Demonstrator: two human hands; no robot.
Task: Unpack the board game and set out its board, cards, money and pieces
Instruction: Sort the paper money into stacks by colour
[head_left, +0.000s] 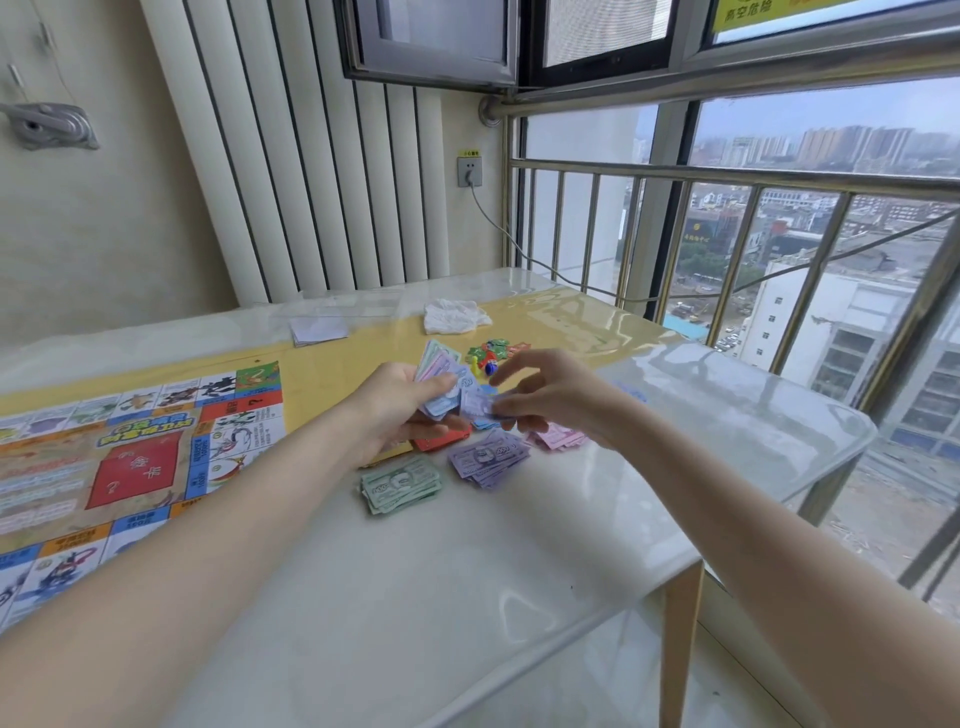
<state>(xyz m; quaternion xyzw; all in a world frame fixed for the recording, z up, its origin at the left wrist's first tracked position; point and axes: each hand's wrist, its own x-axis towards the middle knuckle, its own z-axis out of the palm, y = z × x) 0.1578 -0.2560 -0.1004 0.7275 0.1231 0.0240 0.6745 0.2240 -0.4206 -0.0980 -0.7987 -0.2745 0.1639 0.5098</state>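
Note:
The unfolded game board (119, 457) lies flat at the left of the table. My left hand (400, 405) grips a fanned stack of paper money (441, 374). My right hand (550, 395) pinches a blue note (480, 402) at the stack's edge. On the table below lie sorted money piles: green (400, 483), purple (488, 457) and pink (558, 439). A red card pile (441, 441) lies partly under my left hand. Small coloured playing pieces (491, 356) sit just beyond the hands.
A white crumpled plastic bag (454, 314) and a folded white paper (318, 330) lie farther back on the glass-topped table (727, 415). A metal railing (727, 249) and window run along the right; the table's right edge is close to it.

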